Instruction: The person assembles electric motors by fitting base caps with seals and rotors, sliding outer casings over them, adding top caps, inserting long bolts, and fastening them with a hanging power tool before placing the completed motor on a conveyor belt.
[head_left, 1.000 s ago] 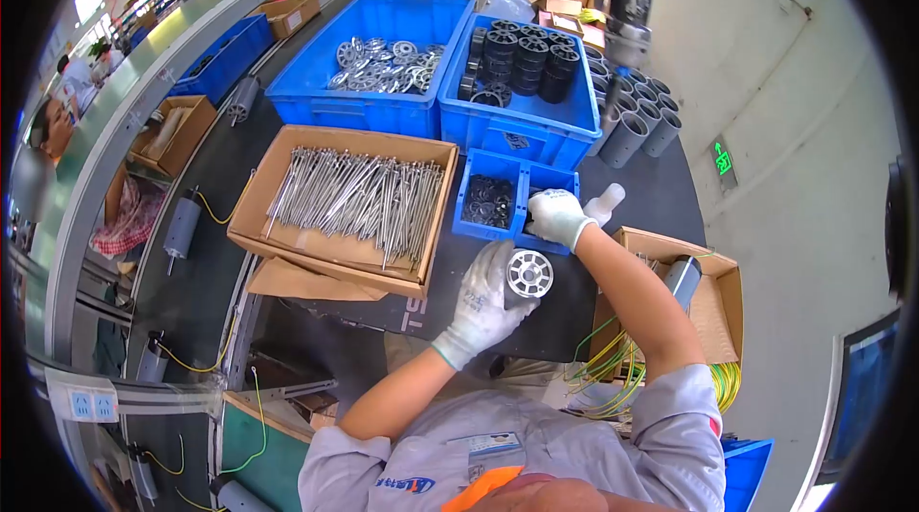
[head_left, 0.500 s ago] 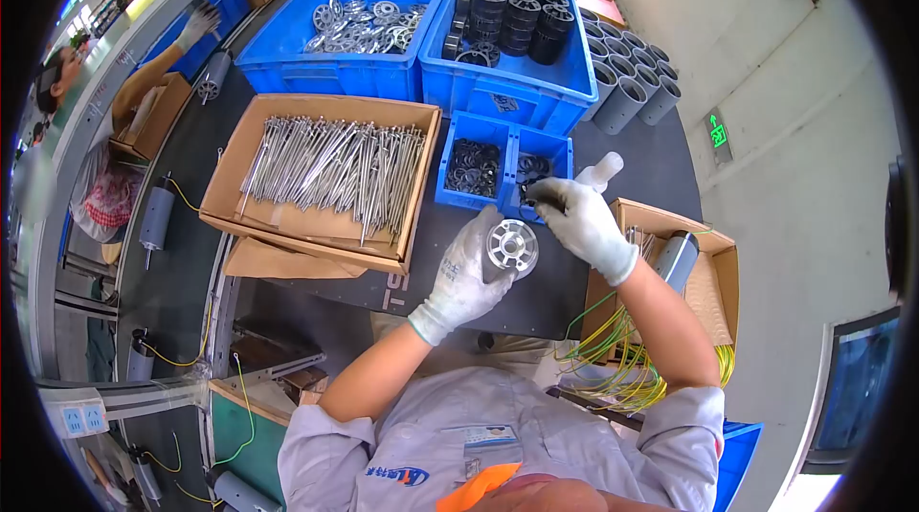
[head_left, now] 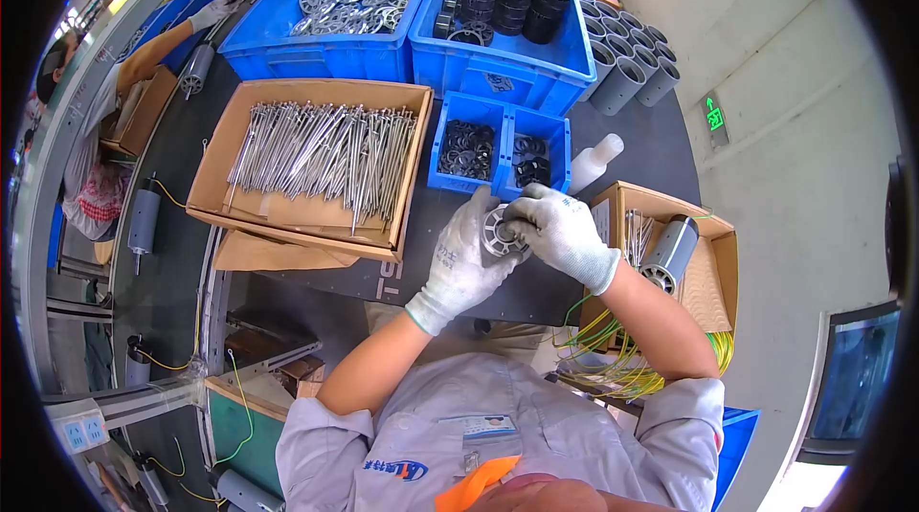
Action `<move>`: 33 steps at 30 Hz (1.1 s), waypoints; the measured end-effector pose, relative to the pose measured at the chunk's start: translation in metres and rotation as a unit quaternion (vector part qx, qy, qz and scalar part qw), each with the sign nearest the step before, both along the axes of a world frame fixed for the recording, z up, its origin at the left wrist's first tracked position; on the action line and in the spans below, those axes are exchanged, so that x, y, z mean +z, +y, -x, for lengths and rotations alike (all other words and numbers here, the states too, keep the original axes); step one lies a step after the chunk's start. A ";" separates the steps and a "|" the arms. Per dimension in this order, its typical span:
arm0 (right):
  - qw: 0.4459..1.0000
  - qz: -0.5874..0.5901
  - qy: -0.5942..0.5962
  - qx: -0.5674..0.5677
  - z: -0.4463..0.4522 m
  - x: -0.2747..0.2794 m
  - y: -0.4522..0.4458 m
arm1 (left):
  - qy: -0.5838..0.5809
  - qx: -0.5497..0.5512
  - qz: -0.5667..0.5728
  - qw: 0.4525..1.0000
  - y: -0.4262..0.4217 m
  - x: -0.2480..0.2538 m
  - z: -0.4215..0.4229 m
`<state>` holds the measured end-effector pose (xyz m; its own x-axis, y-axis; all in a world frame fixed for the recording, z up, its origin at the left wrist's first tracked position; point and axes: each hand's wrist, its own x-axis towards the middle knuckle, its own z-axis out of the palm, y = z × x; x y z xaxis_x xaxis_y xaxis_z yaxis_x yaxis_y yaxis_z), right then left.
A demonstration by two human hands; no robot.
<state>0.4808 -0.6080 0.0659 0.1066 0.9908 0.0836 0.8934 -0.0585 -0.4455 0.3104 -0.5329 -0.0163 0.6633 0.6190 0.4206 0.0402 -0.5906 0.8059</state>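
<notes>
My left hand (head_left: 458, 261), in a white glove, is wrapped round a round silver metal end cap (head_left: 496, 236) with spokes and a centre hole. My right hand (head_left: 567, 233), gloved too, comes down over the cap's face with its fingertips pinched together at the centre. Whatever those fingers hold is hidden. Just beyond both hands stand two small blue bins (head_left: 461, 183); black rings (head_left: 467, 150) fill the left one, and small black parts (head_left: 532, 170) lie in the right one.
A carton (head_left: 206, 211) of long metal rods stands left. Behind are large blue crates (head_left: 316, 65) of metal discs and black wheels. A white bottle (head_left: 595, 163), grey tubes (head_left: 618, 91) and another carton (head_left: 729, 268) with a motor are right. A co-worker's gloved hand (head_left: 212, 12) shows far left.
My right hand has moved from beside the small right bin down and left onto the end cap. My left hand still holds the cap. The whole view has shifted slightly.
</notes>
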 end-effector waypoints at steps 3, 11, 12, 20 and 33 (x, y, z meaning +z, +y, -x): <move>0.999 -0.023 -0.039 0.004 -0.004 0.001 -0.007 | -0.016 0.003 -0.014 1.000 0.000 -0.001 0.000; 0.999 -0.032 -0.009 -0.009 0.020 0.060 -0.052 | -0.002 0.055 -0.045 0.997 -0.007 0.003 -0.002; 0.997 -0.053 -0.002 -0.050 0.022 0.074 -0.075 | 0.023 0.064 -0.062 0.996 -0.008 0.010 0.002; 0.895 0.045 0.316 -0.311 0.064 0.124 -0.374 | -0.132 -0.004 -0.150 0.980 -0.008 0.040 0.029; 0.716 0.179 0.175 -0.652 0.020 -0.076 -0.675 | -0.081 0.044 -0.158 0.983 -0.036 0.081 -0.005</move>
